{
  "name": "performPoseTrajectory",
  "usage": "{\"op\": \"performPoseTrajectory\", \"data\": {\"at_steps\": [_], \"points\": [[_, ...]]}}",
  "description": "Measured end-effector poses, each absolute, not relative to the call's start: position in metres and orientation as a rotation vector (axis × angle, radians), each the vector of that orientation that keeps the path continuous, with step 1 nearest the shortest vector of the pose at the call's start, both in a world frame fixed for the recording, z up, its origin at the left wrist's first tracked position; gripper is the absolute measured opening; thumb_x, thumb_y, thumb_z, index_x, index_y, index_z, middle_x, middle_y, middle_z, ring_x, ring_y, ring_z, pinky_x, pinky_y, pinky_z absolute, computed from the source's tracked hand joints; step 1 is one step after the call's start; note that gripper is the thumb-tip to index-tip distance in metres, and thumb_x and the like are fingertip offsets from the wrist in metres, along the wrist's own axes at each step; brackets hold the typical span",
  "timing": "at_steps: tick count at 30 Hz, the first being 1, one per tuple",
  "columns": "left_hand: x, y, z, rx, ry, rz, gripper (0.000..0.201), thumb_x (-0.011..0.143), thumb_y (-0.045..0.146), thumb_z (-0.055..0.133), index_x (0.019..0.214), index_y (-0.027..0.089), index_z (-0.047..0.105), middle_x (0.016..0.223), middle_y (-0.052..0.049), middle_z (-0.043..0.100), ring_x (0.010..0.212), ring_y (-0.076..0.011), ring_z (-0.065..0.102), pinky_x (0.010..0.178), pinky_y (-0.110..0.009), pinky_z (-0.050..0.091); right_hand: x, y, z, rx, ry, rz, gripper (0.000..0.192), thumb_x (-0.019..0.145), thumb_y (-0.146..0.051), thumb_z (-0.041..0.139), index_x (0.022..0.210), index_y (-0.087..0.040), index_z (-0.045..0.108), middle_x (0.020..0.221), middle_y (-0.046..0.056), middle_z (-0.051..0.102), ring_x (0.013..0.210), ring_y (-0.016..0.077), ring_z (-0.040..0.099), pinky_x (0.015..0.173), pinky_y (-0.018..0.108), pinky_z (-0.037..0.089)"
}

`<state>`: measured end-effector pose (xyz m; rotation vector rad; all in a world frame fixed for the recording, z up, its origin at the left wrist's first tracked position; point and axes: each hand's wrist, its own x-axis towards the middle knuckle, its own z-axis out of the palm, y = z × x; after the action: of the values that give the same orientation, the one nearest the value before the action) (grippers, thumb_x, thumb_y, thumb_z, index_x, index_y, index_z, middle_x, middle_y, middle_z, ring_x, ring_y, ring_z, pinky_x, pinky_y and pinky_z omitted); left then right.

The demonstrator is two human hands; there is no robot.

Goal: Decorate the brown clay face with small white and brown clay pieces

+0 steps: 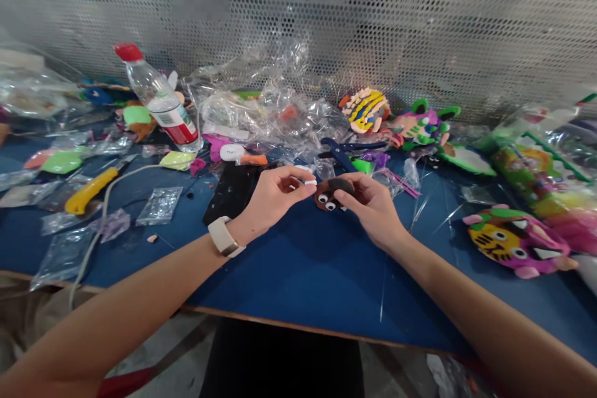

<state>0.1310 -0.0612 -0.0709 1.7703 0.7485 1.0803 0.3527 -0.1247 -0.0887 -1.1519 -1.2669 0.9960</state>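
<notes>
My left hand [275,194], with a pale watch on the wrist, pinches a small white foam piece [310,182] between thumb and fingertips. My right hand [370,202] grips a brown foam face [329,194] with two white googly eyes, held just above the blue table [308,267]. The white piece sits right at the top left edge of the brown face, touching or nearly touching it. Both hands meet near the table's middle.
A plastic water bottle [161,99] lies tilted at the back left, a yellow utility knife [91,190] nearer left. Crumpled clear wrappers [261,106], blue pliers [345,150] and finished foam animal masks [515,241] crowd the back and right. A perforated metal wall stands behind.
</notes>
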Motion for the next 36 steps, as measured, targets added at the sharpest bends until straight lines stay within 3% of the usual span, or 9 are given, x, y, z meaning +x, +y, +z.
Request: {"op": "performPoseTrajectory", "data": {"at_steps": [36], "points": [[0.1357,-0.0649,-0.0666,1.738,0.727,0.961,0.017,0.095,0.035,0.076,0.094,0.018,0.078,0.094,-0.005,0.080,0.082,-0.0160,0.074,0.076,-0.028,0.063,0.3498,-0.1296,-0.0889,-1.109,-1.322,1.023,0.032,0.084,-0.043,0.090,0.105,-0.024,0.075,0.097,0.004,0.078,0.088,0.0203,0.073,0.080,0.039,0.062]]}}
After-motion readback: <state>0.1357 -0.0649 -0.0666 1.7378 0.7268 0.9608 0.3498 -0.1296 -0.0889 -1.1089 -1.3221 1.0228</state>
